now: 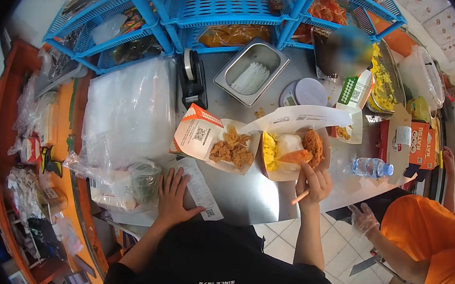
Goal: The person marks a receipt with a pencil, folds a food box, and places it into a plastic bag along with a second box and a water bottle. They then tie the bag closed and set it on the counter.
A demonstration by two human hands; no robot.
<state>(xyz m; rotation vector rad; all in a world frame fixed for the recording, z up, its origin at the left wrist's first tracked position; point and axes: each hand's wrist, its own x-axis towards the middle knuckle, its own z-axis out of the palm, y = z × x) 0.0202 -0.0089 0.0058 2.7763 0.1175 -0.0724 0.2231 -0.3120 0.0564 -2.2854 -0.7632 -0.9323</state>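
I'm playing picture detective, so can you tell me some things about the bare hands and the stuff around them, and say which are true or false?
1. The bare right hand holds a thin orange stick. True.
2. The bare left hand is squeezing a round green sponge. False: it is spread out, gripping nothing.
3. The open cardboard box nearest the right hand has bright yellow food inside. True.
4. The slatted plastic shelving is pink. False: it is blue.
5. The rectangular silver metal pan is full of soup. False: it holds a bundle of thin white things.
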